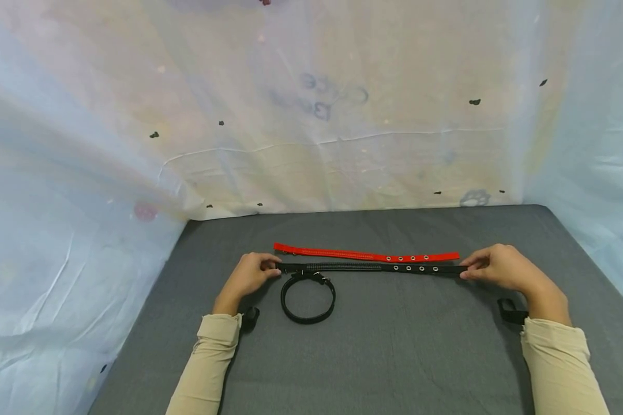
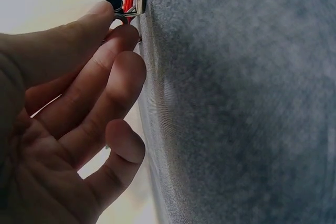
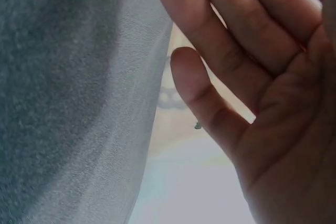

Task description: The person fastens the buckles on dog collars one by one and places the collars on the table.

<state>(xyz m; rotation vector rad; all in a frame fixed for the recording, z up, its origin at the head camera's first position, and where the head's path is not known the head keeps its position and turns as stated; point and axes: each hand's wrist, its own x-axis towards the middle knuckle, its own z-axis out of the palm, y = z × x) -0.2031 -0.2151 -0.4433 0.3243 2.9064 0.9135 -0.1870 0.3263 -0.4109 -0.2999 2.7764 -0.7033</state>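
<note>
A black collar [image 1: 353, 267] with metal eyelets stretches out straight from side to side. Its left end is pinched between thumb and fingers of my left hand [image 1: 251, 274]; in the left wrist view a metal buckle [image 2: 137, 1] shows just past those fingertips. My right hand [image 1: 500, 268] pinches the eyelet end. Right behind, and parallel to it, lies a red collar [image 1: 342, 253] with eyelets. In front, near the left hand, another black collar [image 1: 308, 320] is buckled into a round loop, its top edge close to the straight black one. The right wrist view leaves the gripped end out of frame.
Grey cloth [image 1: 394, 346] covers the table. Pale printed sheeting [image 1: 342, 115] hangs behind the far edge and along both sides. Each wrist wears a black strapped device, such as the right one [image 1: 513, 312].
</note>
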